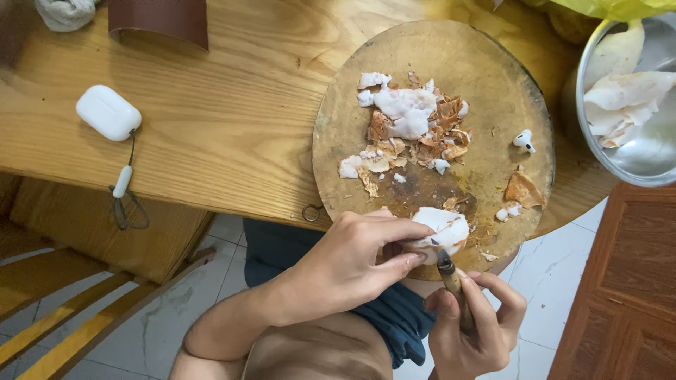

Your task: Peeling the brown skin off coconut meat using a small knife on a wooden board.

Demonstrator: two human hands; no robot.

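My left hand [352, 264] grips a white chunk of coconut flesh [442, 229] at the near edge of a round wooden cutting board [493, 77]. My right hand [479, 324] holds a small knife [451, 278] with a wooden handle, its tip touching the underside of the chunk. A pile of white flesh bits and brown peel scraps [412, 127] lies in the middle of the board. A single white earbud [523, 140] rests on the board's right side.
A steel bowl [598, 151] with peeled white pieces stands at the right. A white earbud case [108, 112] with a lanyard lies on the wooden table [225, 127]. A wooden chair [84, 281] sits lower left, a wooden cabinet [627, 295] lower right.
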